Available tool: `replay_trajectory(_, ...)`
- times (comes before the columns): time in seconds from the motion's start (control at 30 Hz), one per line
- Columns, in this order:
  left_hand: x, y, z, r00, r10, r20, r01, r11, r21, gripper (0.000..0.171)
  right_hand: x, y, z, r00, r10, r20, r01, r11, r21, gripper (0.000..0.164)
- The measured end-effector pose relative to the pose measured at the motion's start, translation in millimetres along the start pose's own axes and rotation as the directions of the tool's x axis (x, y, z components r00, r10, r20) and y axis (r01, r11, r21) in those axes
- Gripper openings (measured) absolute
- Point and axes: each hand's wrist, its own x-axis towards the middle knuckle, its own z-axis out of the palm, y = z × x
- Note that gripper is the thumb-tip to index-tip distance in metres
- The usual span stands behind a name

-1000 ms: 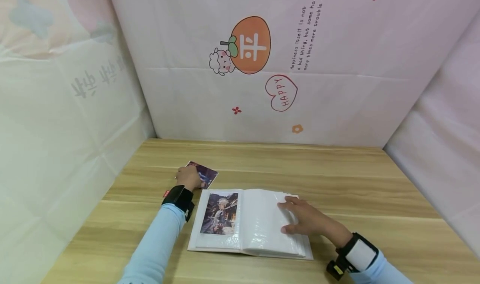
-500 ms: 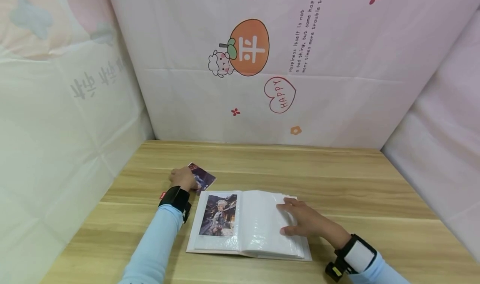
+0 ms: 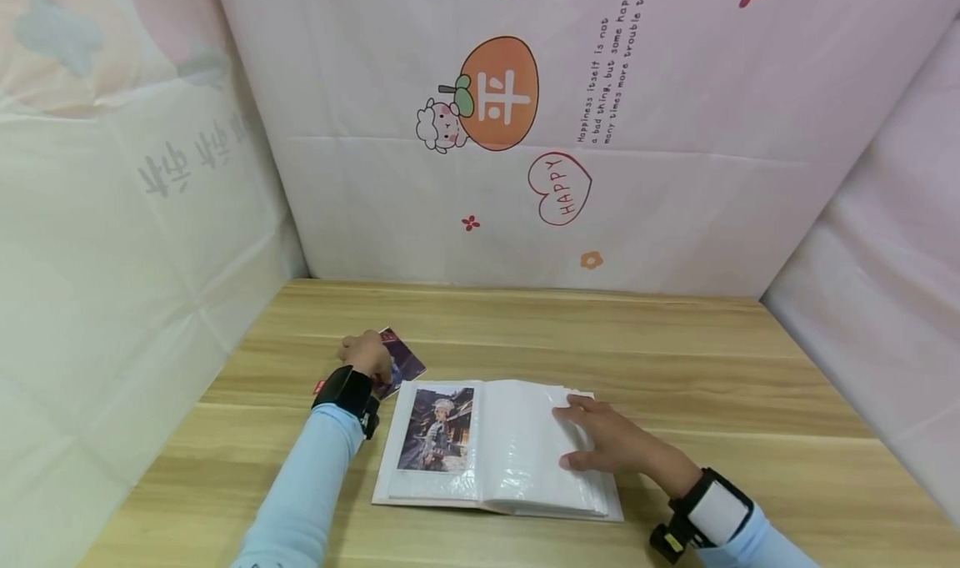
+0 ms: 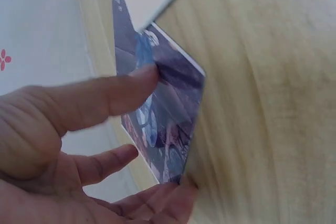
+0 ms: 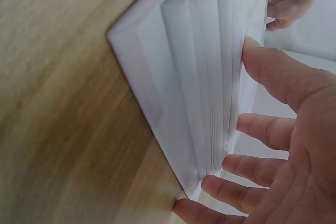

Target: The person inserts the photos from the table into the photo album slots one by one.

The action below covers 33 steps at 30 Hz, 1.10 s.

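My left hand (image 3: 366, 354) is at a loose photo (image 3: 405, 364) with a dark purple print, just behind the left side of an open photo album (image 3: 521, 447). In the left wrist view, the thumb lies on the face of the photo (image 4: 178, 98) while the fingertips reach its edge. One corner of the photo passes close to the white album. My right hand (image 3: 611, 439) rests on the album's blank right page, fingers spread. From the right wrist, its fingertips touch the outer edge of the stacked pages (image 5: 210, 77). A picture of a figure in a headdress (image 3: 437, 430) fills the left page's sleeve.
The album lies on a wood-grain table (image 3: 600, 343). White printed cloth (image 3: 375, 201) hangs behind the table, with more cloth on both sides. A small red tag (image 3: 318, 387) shows beside the left wristband.
My left hand has shifted slightly left and toward me, and the loose photo has slid with it, turning a little. The right hand and the album stay in place.
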Motion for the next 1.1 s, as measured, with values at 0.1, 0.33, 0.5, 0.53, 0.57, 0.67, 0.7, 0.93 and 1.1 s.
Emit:
replay_trajectory(0.1,-2.4,0.3,-0.3,0.999,0.038,-0.003,-0.038,0.999,-0.004,0.056,0,0,0,1.0,-0.002,0.0,0.002,1.0,0.003,0.069)
replay_trajectory(0.33,4.4,-4.8,5.6,0.997,0.003,-0.075,0.005,0.995,0.096,0.065,0,0,1,1.0,-0.012,0.002,0.012,1.0,0.009,0.07)
replay_trajectory(0.5,7.0,-6.9,5.1,0.996,-0.053,-0.067,0.055,0.998,0.031,0.074,0,0,1,1.0,-0.009,-0.001,0.009,1.0,0.011,0.07)
replay_trajectory(0.53,6.8,-7.4,4.7,0.996,-0.066,-0.066,0.067,0.998,0.012,0.078,0,0,1,1.0,-0.007,0.0,0.007,1.0,0.015,0.07)
replay_trajectory(0.57,6.1,-7.8,4.3,0.994,-0.081,-0.069,0.08,0.997,-0.009,0.082,-1,0,1,1.0,-0.005,0.0,0.005,1.0,0.016,0.07)
replay_trajectory(0.67,4.0,-9.7,2.9,0.991,-0.11,-0.074,0.105,0.992,-0.064,0.091,-1,0,2,1.0,0.0,0.003,0.0,1.0,0.017,0.07)
replay_trajectory(0.7,3.2,-10.4,2.5,0.99,-0.115,-0.077,0.109,0.991,-0.08,0.092,-1,0,2,1.0,0.001,0.004,-0.001,1.0,0.018,0.07)
replay_trajectory(0.93,-1.1,-13.4,-0.3,0.991,-0.108,-0.083,0.095,0.985,-0.142,0.09,-1,-1,1,1.0,-0.007,-0.002,0.007,1.0,0.017,0.07)
replay_trajectory(1.1,3.3,-16.3,0.0,0.995,-0.036,-0.094,0.027,0.995,-0.101,0.082,-1,-1,0,1.0,0.002,-0.002,-0.002,1.0,0.018,0.07)
